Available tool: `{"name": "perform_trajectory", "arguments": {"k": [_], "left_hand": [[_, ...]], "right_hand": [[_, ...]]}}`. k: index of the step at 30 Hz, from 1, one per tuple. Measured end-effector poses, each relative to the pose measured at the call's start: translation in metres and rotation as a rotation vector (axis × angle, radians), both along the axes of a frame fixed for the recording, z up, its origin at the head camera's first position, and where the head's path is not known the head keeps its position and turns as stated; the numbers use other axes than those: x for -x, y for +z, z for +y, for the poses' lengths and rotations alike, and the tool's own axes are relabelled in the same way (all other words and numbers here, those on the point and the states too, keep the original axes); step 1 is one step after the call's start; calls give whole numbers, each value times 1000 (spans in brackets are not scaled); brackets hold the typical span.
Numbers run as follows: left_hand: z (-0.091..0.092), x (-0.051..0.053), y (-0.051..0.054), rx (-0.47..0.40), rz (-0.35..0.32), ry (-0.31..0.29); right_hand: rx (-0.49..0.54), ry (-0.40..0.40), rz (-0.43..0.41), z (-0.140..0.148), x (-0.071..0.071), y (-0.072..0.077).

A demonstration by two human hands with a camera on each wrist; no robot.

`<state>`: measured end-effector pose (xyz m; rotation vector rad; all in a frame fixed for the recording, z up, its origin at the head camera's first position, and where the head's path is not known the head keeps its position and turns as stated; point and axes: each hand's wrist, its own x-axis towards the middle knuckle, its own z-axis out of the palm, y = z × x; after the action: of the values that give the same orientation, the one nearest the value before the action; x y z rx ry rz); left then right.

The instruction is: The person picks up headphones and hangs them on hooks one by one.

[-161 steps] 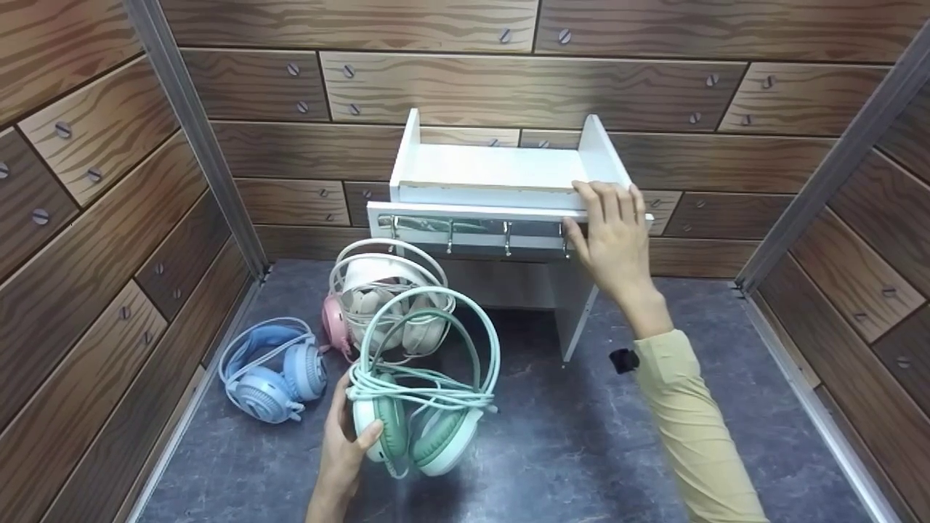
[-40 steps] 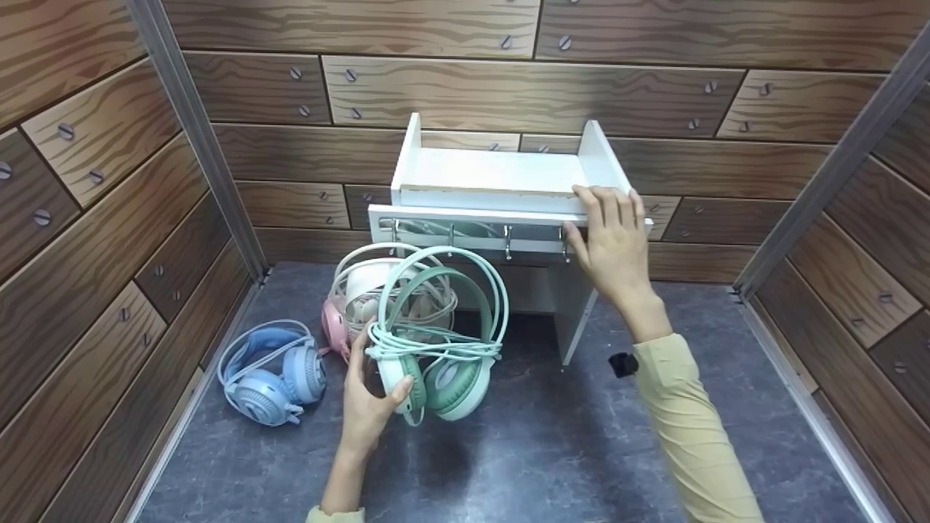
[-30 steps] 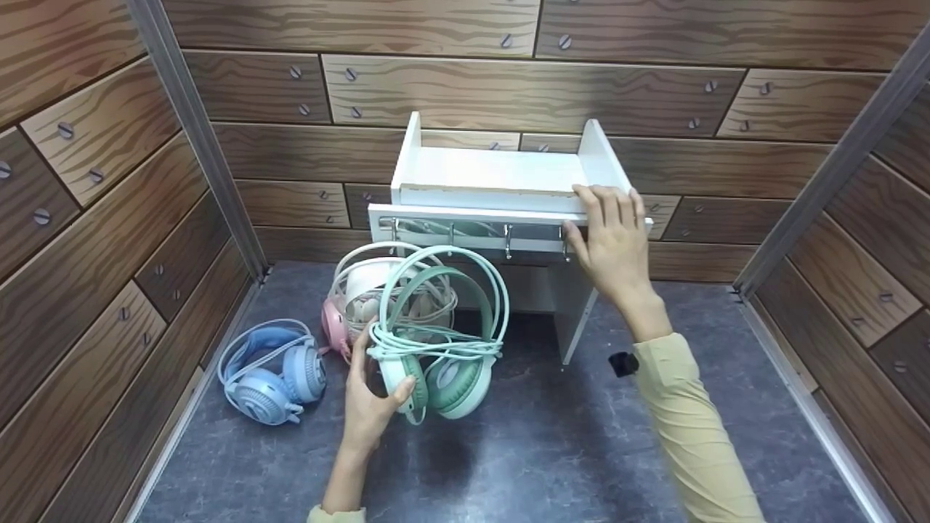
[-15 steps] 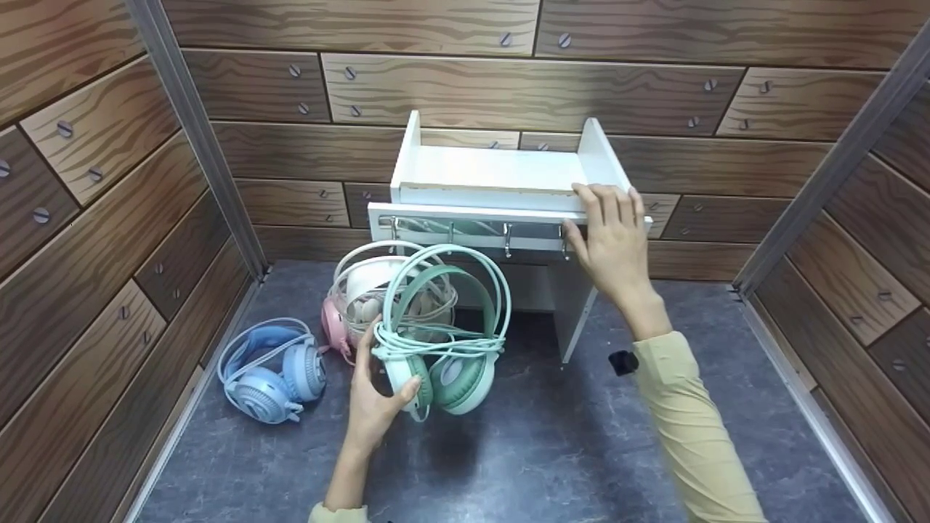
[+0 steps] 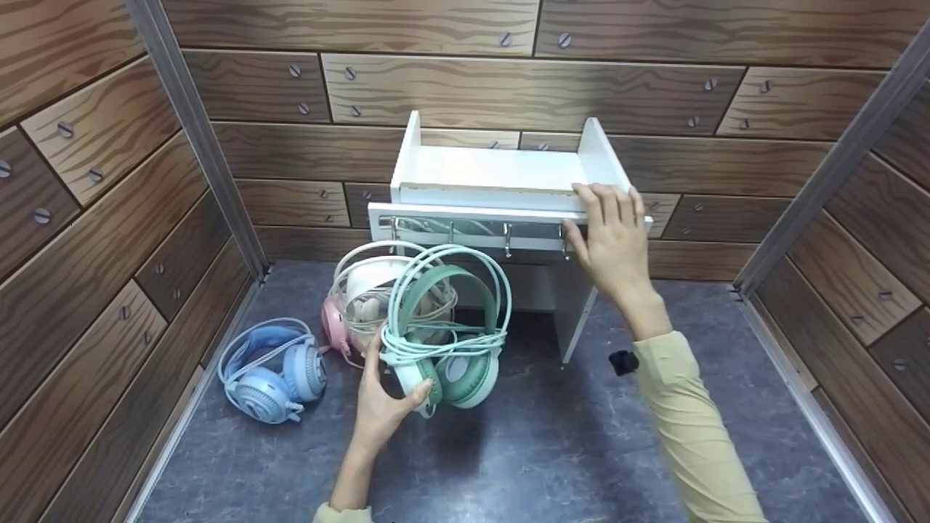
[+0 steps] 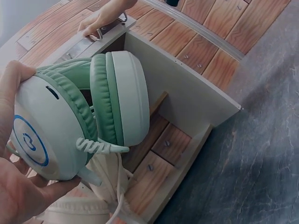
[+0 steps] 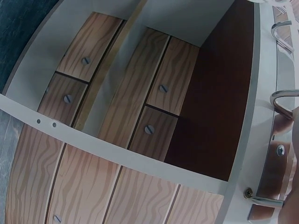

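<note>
My left hand [image 5: 381, 414] grips mint-green headphones [image 5: 472, 378] by one ear cup, thumb at the cup's near side. Their cable is wound round the headband, and they are in the air before the white shelf rack [image 5: 494, 167]. In the left wrist view the green padding and white outer cup [image 6: 133, 98] show large. My right hand [image 5: 614, 247] holds the rack's front rail at its right end, fingers over the top and thumb in front, beside a metal hook [image 5: 508, 241]. Whether the mint headband touches a hook cannot be told.
Behind the mint pair, white headphones [image 5: 367, 276] and a pink ear cup [image 5: 334, 323] are at the rack's left end. Blue headphones [image 5: 265, 392] lie on the dark floor at left. Wood-patterned walls [image 5: 465, 87] enclose the space.
Over the longer span, my left hand has moved the mint headphones away from me and slightly right, towards the rack. In the last second they turned a little. The right hand has stayed put.
</note>
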<state>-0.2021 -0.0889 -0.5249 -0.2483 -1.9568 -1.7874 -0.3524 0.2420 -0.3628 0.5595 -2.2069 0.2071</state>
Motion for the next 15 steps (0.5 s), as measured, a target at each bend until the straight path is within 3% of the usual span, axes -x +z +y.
{"name": "perform_trajectory", "arguments": {"k": [15], "left_hand": [[6,0,-4,25,1,27]], "right_hand": [[-1,-12,-15,1,-1,0]]}}
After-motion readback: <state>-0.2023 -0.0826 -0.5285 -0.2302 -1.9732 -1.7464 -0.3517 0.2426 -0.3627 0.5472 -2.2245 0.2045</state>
